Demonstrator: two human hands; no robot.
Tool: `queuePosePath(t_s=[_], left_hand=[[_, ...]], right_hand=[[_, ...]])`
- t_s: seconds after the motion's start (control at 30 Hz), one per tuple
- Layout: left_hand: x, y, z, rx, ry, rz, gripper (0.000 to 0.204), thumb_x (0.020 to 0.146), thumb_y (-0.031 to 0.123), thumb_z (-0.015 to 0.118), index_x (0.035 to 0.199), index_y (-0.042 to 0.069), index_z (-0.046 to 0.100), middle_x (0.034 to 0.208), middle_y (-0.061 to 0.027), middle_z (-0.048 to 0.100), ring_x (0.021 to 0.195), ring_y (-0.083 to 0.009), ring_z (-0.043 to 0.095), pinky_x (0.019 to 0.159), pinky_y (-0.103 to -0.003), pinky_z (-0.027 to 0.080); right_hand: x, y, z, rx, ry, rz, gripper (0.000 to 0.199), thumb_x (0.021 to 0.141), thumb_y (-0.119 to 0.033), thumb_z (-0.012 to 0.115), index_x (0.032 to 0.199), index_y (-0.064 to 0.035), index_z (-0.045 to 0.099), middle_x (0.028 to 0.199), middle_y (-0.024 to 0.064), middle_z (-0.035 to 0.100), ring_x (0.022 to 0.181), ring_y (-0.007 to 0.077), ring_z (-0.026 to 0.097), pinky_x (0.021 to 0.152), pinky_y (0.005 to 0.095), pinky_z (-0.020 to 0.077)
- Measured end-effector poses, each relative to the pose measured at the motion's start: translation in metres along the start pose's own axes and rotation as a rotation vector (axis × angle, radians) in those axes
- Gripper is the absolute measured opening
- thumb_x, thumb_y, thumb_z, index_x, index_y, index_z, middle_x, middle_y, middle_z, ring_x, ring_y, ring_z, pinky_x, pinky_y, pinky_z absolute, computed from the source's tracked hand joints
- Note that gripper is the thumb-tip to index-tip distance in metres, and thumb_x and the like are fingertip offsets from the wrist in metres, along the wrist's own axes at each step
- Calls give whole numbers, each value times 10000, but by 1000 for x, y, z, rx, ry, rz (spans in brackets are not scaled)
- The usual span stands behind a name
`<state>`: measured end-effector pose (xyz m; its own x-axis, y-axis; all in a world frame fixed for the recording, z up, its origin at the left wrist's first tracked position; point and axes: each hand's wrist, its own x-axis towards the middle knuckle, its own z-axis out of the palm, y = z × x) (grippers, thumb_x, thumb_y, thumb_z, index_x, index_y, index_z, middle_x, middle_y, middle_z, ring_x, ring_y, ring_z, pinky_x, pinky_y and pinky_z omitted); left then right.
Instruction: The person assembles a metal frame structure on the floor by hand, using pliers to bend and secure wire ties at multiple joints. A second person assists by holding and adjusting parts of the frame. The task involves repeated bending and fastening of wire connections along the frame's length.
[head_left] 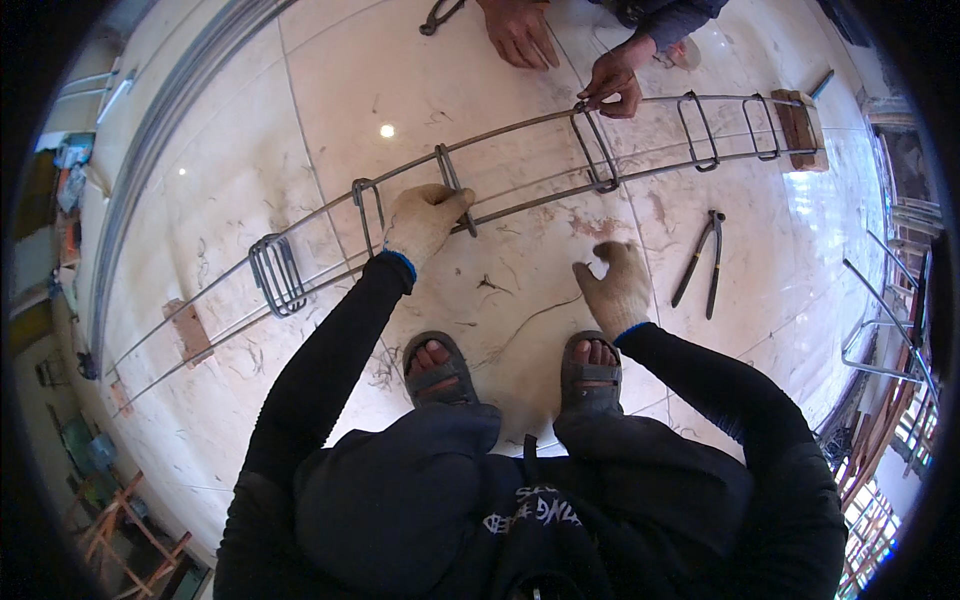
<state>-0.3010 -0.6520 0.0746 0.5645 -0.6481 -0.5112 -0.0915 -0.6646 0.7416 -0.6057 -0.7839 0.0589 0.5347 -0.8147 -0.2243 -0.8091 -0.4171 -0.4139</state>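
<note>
A long cage of steel bars [520,125] lies across the tiled floor, ringed by rectangular steel stirrups. My left hand [424,222], in a tan work glove, grips a stirrup [452,186] where it crosses the near bar. My right hand [617,285], gloved too, hovers off the cage with finger and thumb pinched on a thin tie wire [520,322] that trails over the floor toward my feet. Across the cage another person's hands [612,84] hold a stirrup [595,150] on the far bar.
Pincers [702,262] lie open on the floor right of my right hand. Wooden blocks [798,128] [188,330] prop the cage at both ends. A stack of stirrups [277,273] hangs at the left. Another tool [438,16] lies at the top. Metal frames [885,330] stand at right.
</note>
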Motion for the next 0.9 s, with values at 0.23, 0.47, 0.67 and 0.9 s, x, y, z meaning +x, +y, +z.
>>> queuePosePath(t_s=[0.23, 0.47, 0.67, 0.9], left_hand=[[-1, -6, 9, -43, 62, 71, 477, 1040, 437, 787, 1063, -36, 846, 901, -148, 824, 826, -216, 758, 793, -369, 581], [-10, -5, 1, 28, 92, 81, 529, 1024, 496, 791, 1075, -28, 845, 915, -159, 823, 845, -256, 767, 813, -391, 586], [-37, -2, 5, 458, 230, 315, 537, 911, 513, 862, 1170, 44, 829, 1128, -191, 818, 1050, -371, 780, 937, -466, 599], [-63, 4, 23, 480, 246, 226, 478, 868, 468, 897, 1159, 99, 806, 1129, -145, 806, 1081, -356, 764, 956, -467, 585]], right_hand=[[-6, 44, 21, -24, -249, 100, 372, 934, -419, 824, 1105, -89, 842, 1058, 145, 845, 1005, 354, 805, 890, 477, 619], [-4, 1, 8, -35, -258, 39, 290, 954, -344, 801, 1132, -115, 816, 1083, 148, 818, 1051, 380, 780, 918, 487, 608], [-1, 10, 23, -88, -135, -98, 249, 943, -269, 778, 1142, -123, 811, 1082, 172, 798, 1068, 402, 777, 918, 540, 606], [6, 5, 25, -96, -186, -32, 251, 933, -245, 778, 1156, -134, 805, 1106, 165, 815, 1070, 395, 791, 904, 539, 613]])
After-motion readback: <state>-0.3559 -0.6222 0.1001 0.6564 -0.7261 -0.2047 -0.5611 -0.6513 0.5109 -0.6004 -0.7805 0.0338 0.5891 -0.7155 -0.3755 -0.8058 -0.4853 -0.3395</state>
